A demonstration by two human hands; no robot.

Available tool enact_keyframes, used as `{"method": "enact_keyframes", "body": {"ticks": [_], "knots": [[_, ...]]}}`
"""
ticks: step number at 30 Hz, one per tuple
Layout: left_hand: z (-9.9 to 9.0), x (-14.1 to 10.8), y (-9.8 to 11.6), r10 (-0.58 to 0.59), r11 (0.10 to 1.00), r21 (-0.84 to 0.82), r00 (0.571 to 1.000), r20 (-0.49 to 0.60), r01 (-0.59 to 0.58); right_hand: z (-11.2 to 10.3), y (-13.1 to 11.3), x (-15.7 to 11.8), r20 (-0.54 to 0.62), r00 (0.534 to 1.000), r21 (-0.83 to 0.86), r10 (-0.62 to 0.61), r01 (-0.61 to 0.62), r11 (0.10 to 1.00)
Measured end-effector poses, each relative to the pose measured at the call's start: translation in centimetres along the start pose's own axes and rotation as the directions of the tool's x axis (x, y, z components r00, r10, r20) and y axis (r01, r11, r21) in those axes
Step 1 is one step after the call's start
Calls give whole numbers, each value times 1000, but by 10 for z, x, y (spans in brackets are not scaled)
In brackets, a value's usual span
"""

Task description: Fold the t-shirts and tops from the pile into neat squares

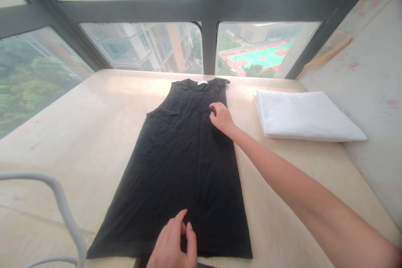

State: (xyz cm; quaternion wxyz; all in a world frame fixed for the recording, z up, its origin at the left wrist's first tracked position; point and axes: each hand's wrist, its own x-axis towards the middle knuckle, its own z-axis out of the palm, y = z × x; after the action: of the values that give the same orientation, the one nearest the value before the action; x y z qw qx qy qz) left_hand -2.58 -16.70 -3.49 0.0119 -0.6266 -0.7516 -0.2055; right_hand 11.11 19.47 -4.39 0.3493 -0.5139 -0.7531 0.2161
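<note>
Blk top (166,155) on win. ledge (72,134)

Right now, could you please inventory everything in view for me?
Sleeveless top: one, black, flat on the surface
Label: one, white, at the top's collar
Folded cloth: one, white, right side
Surface: one, pale beige, beneath both
Curved tubing: count unclear, pale grey, lower left
Window frame: one, grey, beyond the surface
Wall: one, white with pink patches, right
Sports court: one, green and red, outside
Buildings: several, pale, outside
Trees: several, green, outside
Right forearm: one, lower right
Right hand: one, at the top's upper right
Left hand: one, by the hem
</note>
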Motion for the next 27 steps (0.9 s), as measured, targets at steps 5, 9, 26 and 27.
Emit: {"method": "enact_keyframes", "body": {"ticks": [5, 9, 26, 27], "knots": [[6, 35, 20, 324, 946, 22, 946, -9, -323, 10, -2, -21, 176, 976, -338, -127, 181, 923], [18, 48, 34, 406, 898, 113, 899, 166, -426, 11, -3, -28, 281, 958, -467, -60, 191, 863], [37, 37, 85, 480, 877, -18, 873, 91, -480, -30, 45, -17, -23, 975, -477, 222, -206, 854], [38, 41, 82, 481, 876, -8, 872, 92, -482, -28, 48, -2, -50, 968, -462, 245, -240, 854]]}}
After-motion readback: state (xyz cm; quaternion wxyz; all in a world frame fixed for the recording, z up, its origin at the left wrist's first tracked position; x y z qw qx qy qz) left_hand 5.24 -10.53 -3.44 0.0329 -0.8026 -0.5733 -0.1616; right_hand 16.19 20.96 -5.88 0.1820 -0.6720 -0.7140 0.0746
